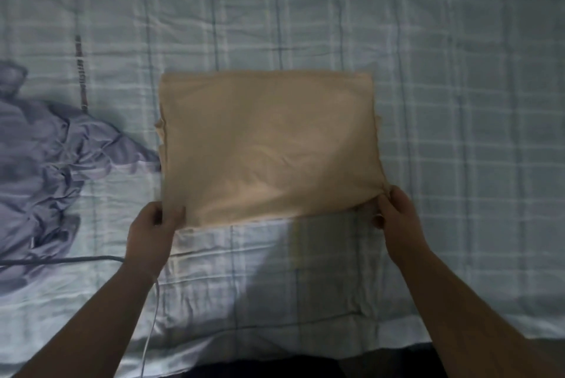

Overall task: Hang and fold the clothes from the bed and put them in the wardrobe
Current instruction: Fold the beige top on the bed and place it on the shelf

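One beige folded garment (269, 145) lies flat at frame centre on the checked bedsheet (458, 71). Two hands. Left hand (153, 230) at 7 o'clock of the garment, thumb on top, fingers underneath, pinching its near-left corner. Right hand (397, 218) at 4 o'clock, thumb and fingers pinching the near-right corner. One crumpled lilac garment (52, 169) at 9 o'clock, just beside the beige one. One thin white cable (153, 316) runs under the left forearm.
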